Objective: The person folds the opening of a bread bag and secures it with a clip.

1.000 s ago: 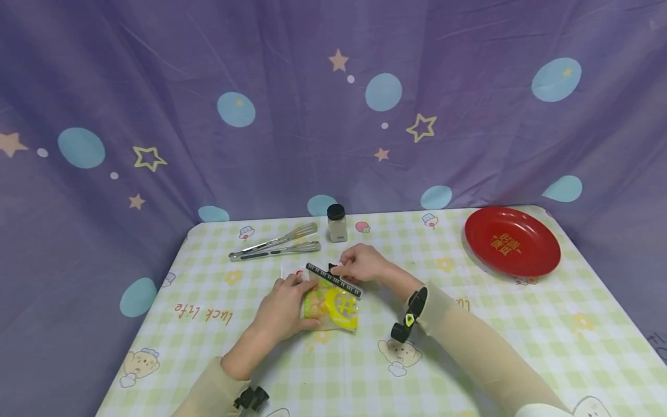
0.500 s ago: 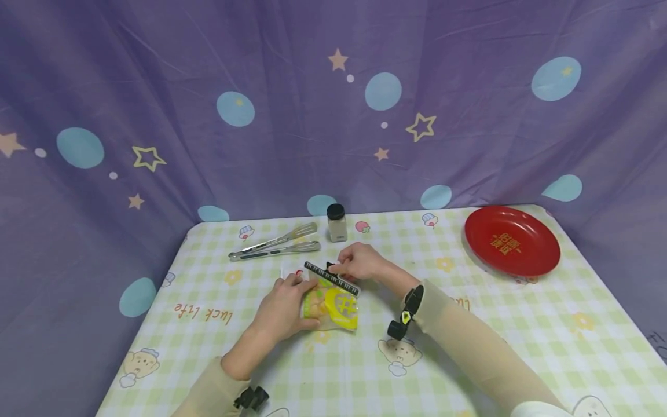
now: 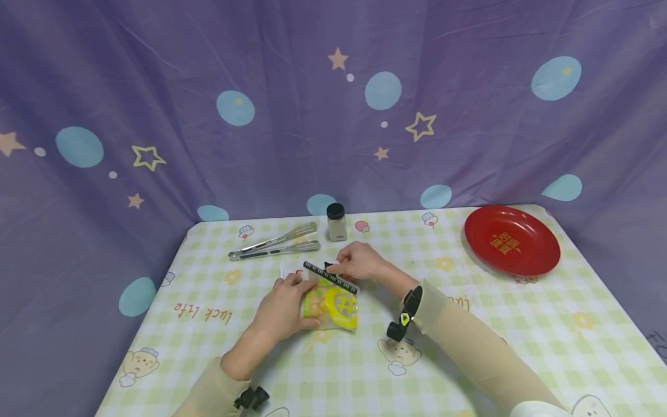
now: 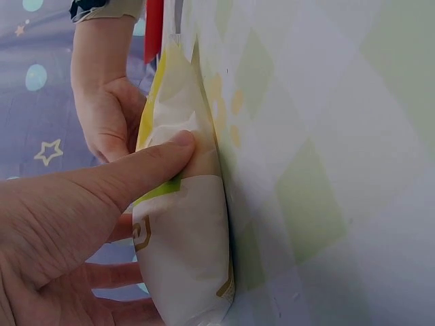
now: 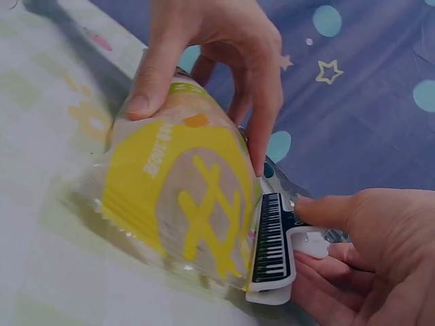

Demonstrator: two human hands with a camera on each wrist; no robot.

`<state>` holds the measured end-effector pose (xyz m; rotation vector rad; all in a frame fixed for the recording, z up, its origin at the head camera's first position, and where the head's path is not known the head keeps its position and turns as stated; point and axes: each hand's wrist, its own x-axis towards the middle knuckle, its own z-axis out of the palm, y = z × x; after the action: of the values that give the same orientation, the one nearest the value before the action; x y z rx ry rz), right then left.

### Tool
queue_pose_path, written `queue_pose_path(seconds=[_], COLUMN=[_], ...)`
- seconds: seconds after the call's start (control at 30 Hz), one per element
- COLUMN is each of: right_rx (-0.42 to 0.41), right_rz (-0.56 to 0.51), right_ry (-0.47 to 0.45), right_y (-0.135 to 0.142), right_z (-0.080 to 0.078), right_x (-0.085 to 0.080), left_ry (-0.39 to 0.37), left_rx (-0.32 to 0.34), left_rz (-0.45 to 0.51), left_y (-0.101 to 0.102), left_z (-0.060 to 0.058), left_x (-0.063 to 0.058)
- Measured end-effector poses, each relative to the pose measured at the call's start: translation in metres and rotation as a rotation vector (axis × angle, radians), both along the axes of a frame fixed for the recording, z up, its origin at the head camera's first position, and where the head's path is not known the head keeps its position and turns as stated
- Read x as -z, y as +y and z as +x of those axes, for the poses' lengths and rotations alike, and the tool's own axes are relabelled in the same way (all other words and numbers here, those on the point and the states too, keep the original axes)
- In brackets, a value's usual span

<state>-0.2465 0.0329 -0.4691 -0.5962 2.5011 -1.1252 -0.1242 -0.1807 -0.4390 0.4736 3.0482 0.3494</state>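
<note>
A clear plastic food bag (image 3: 336, 310) with yellow and green print lies on the table, tan food showing through. My left hand (image 3: 283, 307) grips it from the left side. In the left wrist view the thumb presses one face of the bag (image 4: 187, 231), with the fingers behind it. At the bag's far edge my right hand (image 3: 361, 260) pinches a bag clip (image 3: 329, 278) patterned with black and white piano keys. Up close in the right wrist view, the thumb rests on the handle of the clip (image 5: 272, 238), which lies along the bag's edge.
Metal tongs (image 3: 276, 243) lie spread behind the bag on the left. A seasoning jar (image 3: 336, 223) with a black lid stands at the back. To the far right sits a red plate (image 3: 531, 249) with gold characters. A purple curtain (image 3: 292, 133) hangs behind the checked tablecloth (image 3: 469, 359).
My right hand and the clip have shifted slightly left and away from me. The left hand and the bag have stayed in place.
</note>
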Motion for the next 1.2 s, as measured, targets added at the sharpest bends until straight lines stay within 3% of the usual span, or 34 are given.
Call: queue_pose_path(seconds=[0.17, 0.3, 0.63, 0.93, 1.2], right_rx=[-0.061, -0.042, 0.042, 0.04, 0.058], right_rz=[0.008, 0.013, 0.057, 0.053, 0.037], right_ry=[0.239, 0.319, 0.361, 0.28, 0.342], right_y=[-0.0007, -0.0026, 0.0008, 0.0046, 0.006], right_z=[0.0019, 0.0039, 0.002, 0.0033, 0.0061], right_x=[0.0006, -0.0003, 0.0018, 0.0013, 0.0029], left_ry=[0.003, 0.003, 0.007, 0.002, 0.007], left_rx=[0.0, -0.002, 0.009, 0.013, -0.021], left_rz=[-0.003, -0.004, -0.004, 0.0, 0.002], left_y=[-0.001, -0.0013, -0.0004, 0.0003, -0.0013], left_z=[-0.0009, -0.0013, -0.0034, -0.0049, -0.0042], left_x=[0.0018, 0.0014, 0.0029, 0.0025, 0.0024])
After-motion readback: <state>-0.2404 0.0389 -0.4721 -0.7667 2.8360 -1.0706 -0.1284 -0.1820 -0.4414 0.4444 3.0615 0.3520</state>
